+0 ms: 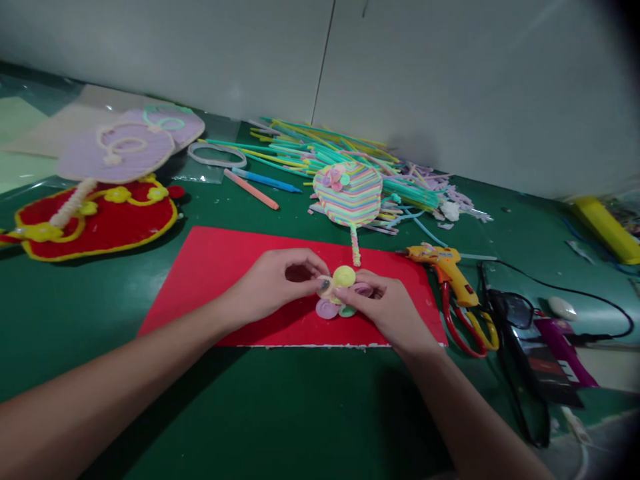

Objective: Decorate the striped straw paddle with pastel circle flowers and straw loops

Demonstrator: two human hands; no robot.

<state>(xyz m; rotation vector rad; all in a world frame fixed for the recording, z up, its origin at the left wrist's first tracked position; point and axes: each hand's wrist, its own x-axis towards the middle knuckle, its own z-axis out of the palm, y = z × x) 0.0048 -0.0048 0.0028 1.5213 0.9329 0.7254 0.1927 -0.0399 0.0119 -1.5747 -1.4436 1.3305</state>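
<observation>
A small flower [344, 276] made of coiled pastel discs is held just above a red board [200, 280]. Its petals are yellow, lilac, green and peach. My left hand [273, 283] pinches the peach petal on the left side between thumb and fingers. From the right, my right hand [387, 303] grips the flower with its thumb over the middle and fingers behind, partly hiding the right petals. Just beyond lies a striped round fan [350, 200] with a twisted handle and a little flower stuck on it.
A yellow glue gun [443, 263] lies right of the board, above red-and-yellow-handled scissors [465, 327]. Colourful pipe cleaners [325, 160] pile up behind. Orange [253, 190] and blue [267, 180] pens lie near a grey ring [217, 155]. Lilac [120, 150] and red [110, 227] fans are at left.
</observation>
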